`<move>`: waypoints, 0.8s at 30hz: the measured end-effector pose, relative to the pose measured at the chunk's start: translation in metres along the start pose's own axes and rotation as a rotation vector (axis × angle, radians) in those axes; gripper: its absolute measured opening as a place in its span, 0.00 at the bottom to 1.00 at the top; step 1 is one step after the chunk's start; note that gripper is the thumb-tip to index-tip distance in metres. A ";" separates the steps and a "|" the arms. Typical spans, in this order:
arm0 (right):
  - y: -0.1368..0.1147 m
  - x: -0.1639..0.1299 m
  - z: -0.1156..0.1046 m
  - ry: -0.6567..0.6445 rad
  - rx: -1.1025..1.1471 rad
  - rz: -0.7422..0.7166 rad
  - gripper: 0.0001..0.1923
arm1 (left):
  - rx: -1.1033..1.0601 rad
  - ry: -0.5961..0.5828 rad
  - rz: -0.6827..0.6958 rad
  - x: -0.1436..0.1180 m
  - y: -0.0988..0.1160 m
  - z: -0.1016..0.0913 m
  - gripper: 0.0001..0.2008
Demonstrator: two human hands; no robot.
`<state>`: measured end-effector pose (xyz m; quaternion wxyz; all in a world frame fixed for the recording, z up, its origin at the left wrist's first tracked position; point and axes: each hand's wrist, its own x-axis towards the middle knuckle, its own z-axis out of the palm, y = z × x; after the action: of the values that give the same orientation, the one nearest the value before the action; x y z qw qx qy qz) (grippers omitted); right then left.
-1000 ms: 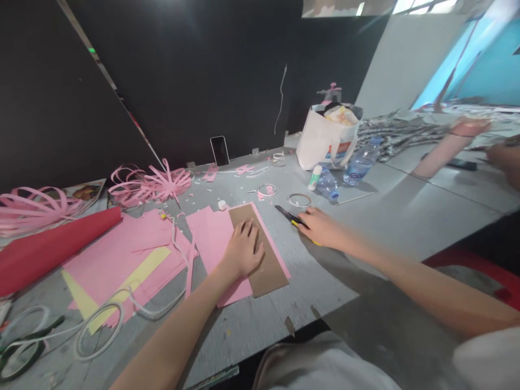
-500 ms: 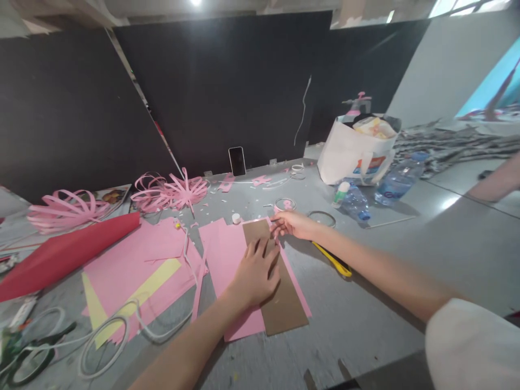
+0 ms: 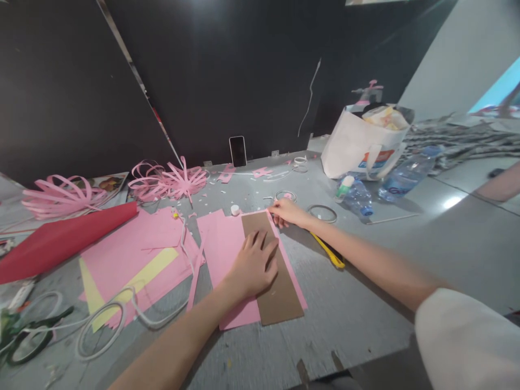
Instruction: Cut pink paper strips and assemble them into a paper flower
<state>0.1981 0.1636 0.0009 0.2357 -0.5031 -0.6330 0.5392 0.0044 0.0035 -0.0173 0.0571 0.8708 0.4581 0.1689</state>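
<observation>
1. Fingers (image 3: 262, 244) of the left hand (image 3: 252, 268) are lying spread and flat, pressing on the brown card strip (image 3: 276, 292); nothing is being gripped.
2. Fingertips (image 3: 275, 212) of the right hand (image 3: 286, 212) are curling loosely at the far right corner of the card strip, touching the edge of the pink sheet (image 3: 225, 249) there; whether they are pinching it cannot be told.
3. Card strip is lying lengthwise on the right part of the pink sheet, with a narrow pink margin showing along its right side.
4. Yellow-handled knife (image 3: 328, 253) is lying on the grey table (image 3: 365, 303) just right of the card strip, partly under the right forearm.
5. Tape rings (image 3: 322, 213) are lying beyond the knife, right of the card strip's far end.
6. White bag (image 3: 357, 146) and water bottles (image 3: 402, 176) are standing well beyond and right of the card strip.
7. Phone (image 3: 238, 151) is leaning upright against the dark wall, straight beyond the card strip.
8. Loose pink and yellow paper (image 3: 138, 254), a red cone (image 3: 60, 241) and white cord (image 3: 101, 330) are lying left of the card strip.
</observation>
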 end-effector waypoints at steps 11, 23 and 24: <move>-0.005 0.019 -0.004 0.003 -0.281 -0.076 0.13 | -0.046 0.012 -0.015 0.000 0.001 -0.001 0.27; 0.006 0.026 -0.009 -0.059 -0.238 -0.135 0.12 | -0.075 0.005 -0.030 0.001 0.002 0.000 0.27; 0.006 0.026 -0.008 -0.058 -0.232 -0.137 0.12 | -0.079 0.007 -0.031 0.000 0.002 0.000 0.28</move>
<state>0.1978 0.1895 -0.0087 0.1938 -0.4668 -0.7303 0.4595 0.0059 0.0029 -0.0166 0.0926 0.8601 0.4646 0.1892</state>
